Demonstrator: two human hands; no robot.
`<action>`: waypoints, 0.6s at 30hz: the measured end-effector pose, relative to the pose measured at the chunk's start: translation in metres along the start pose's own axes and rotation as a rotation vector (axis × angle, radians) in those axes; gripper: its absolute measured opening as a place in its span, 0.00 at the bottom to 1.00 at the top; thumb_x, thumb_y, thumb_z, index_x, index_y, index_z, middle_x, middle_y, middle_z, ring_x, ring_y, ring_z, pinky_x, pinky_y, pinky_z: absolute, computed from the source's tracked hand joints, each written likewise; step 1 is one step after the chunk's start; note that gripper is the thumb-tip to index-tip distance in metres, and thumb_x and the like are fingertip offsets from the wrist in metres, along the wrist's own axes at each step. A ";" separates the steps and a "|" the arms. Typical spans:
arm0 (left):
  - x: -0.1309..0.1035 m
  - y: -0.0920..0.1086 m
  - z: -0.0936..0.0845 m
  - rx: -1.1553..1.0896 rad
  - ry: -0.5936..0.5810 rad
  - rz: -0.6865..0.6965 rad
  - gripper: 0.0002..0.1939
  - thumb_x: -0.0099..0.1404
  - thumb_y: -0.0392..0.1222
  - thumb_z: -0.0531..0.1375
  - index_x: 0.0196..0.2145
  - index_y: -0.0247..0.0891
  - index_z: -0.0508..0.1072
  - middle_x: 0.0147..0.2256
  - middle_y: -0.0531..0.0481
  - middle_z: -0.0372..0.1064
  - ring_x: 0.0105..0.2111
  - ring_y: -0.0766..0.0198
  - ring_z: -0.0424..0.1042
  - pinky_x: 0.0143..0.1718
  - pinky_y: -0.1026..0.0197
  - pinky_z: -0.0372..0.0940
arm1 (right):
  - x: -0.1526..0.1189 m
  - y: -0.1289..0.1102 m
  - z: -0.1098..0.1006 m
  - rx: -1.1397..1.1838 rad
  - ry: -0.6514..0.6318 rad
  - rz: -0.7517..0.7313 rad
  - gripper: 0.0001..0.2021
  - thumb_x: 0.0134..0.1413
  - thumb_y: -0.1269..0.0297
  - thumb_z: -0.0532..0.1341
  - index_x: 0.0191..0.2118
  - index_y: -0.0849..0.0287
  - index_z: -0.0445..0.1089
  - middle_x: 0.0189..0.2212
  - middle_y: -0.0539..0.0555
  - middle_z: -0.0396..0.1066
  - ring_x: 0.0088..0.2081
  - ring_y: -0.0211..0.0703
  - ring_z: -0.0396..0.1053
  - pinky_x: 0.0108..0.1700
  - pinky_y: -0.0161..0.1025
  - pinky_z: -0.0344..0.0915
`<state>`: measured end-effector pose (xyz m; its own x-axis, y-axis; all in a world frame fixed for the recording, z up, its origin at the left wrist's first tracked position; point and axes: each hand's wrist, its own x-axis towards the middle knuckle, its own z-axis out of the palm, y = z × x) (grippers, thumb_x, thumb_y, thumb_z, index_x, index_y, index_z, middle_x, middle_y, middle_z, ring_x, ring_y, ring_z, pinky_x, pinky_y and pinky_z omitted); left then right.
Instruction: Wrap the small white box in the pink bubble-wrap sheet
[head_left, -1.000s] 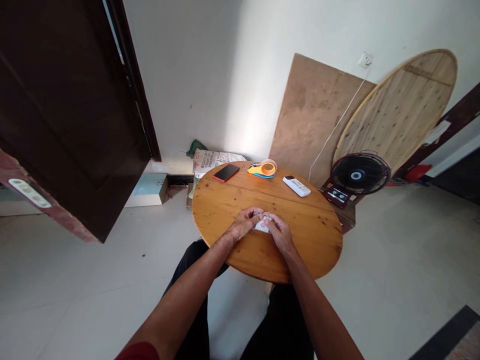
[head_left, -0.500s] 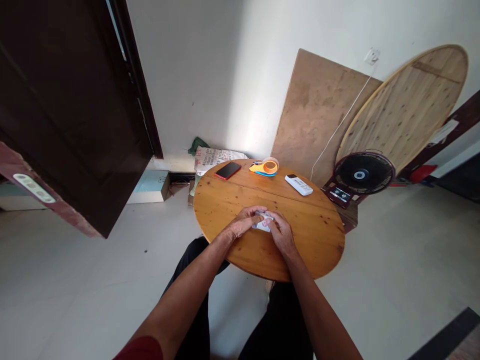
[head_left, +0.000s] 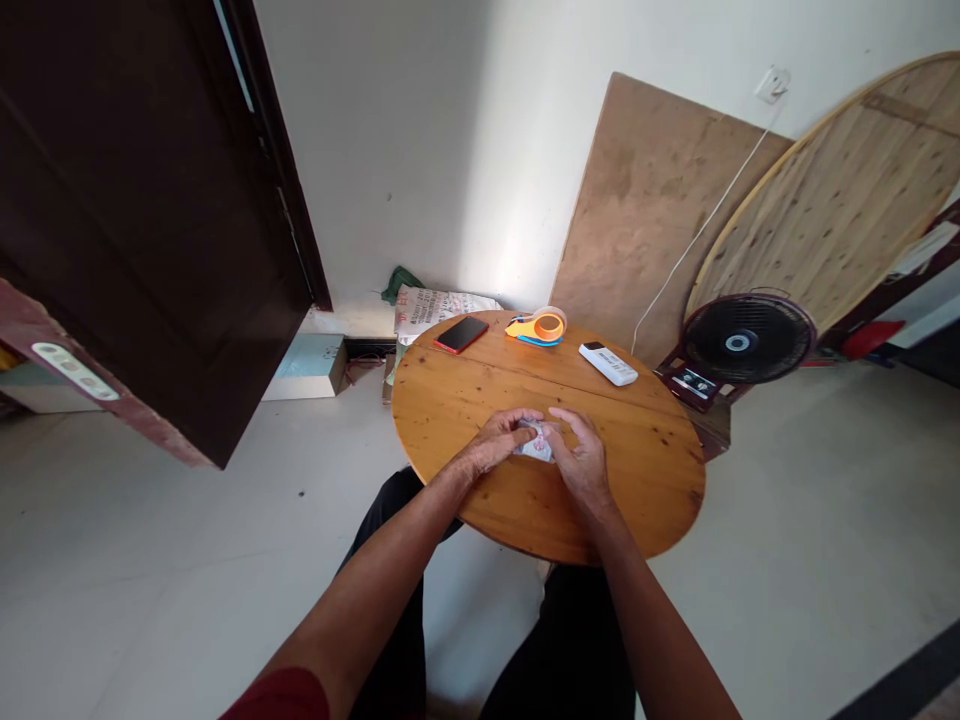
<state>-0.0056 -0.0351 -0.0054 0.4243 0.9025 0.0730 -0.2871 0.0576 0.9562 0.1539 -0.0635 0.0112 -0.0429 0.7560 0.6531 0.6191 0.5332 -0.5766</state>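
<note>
A small white packet with a pinkish mark [head_left: 537, 444] is between both hands, over the near middle of the round wooden table [head_left: 450, 400]. My left hand [head_left: 501, 440] grips its left side, with the thumb on top and the fingers behind. My right hand [head_left: 582, 455] is at its right side, thumb touching the packet and the other fingers lifted and spread apart from it. What the packet is made of is too small to tell.
At the table's far side lie a red-edged phone [head_left: 461, 335], an orange and blue tape dispenser [head_left: 537, 327] and a white device [head_left: 608, 363]. A black fan [head_left: 739, 342] stands beyond the right edge. A dark door [head_left: 150, 200] is at the left.
The fingers of my right hand have lifted and spread away from the packet. My left hand keeps its grip. The whole view has shifted slightly.
</note>
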 end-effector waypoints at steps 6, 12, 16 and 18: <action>-0.002 0.003 0.001 0.030 -0.006 0.022 0.20 0.52 0.44 0.65 0.43 0.34 0.73 0.33 0.52 0.70 0.29 0.70 0.65 0.33 0.67 0.60 | 0.014 -0.004 -0.007 -0.163 -0.010 -0.112 0.09 0.57 0.63 0.58 0.33 0.55 0.76 0.39 0.54 0.73 0.42 0.46 0.69 0.47 0.46 0.63; -0.005 0.008 0.005 0.006 0.045 -0.009 0.22 0.51 0.47 0.66 0.42 0.33 0.73 0.32 0.51 0.70 0.29 0.70 0.65 0.33 0.67 0.60 | 0.007 -0.006 -0.011 -0.284 -0.058 -0.193 0.09 0.58 0.64 0.58 0.36 0.52 0.77 0.39 0.52 0.73 0.40 0.44 0.68 0.44 0.44 0.59; -0.004 0.007 0.005 0.004 0.074 -0.042 0.23 0.51 0.48 0.66 0.43 0.33 0.73 0.32 0.51 0.70 0.28 0.70 0.65 0.32 0.67 0.59 | 0.001 -0.009 -0.013 -0.340 -0.097 -0.250 0.08 0.58 0.66 0.59 0.37 0.51 0.76 0.38 0.51 0.74 0.39 0.43 0.67 0.42 0.43 0.57; -0.004 0.006 0.005 0.014 0.073 -0.055 0.23 0.52 0.48 0.66 0.44 0.33 0.72 0.32 0.51 0.70 0.28 0.71 0.64 0.32 0.67 0.59 | -0.001 -0.009 -0.014 -0.379 -0.125 -0.285 0.08 0.58 0.67 0.59 0.37 0.51 0.76 0.38 0.51 0.74 0.40 0.43 0.67 0.42 0.43 0.56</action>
<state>-0.0044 -0.0402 0.0016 0.3754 0.9269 -0.0004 -0.2526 0.1027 0.9621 0.1594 -0.0748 0.0228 -0.3315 0.6525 0.6814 0.8099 0.5673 -0.1492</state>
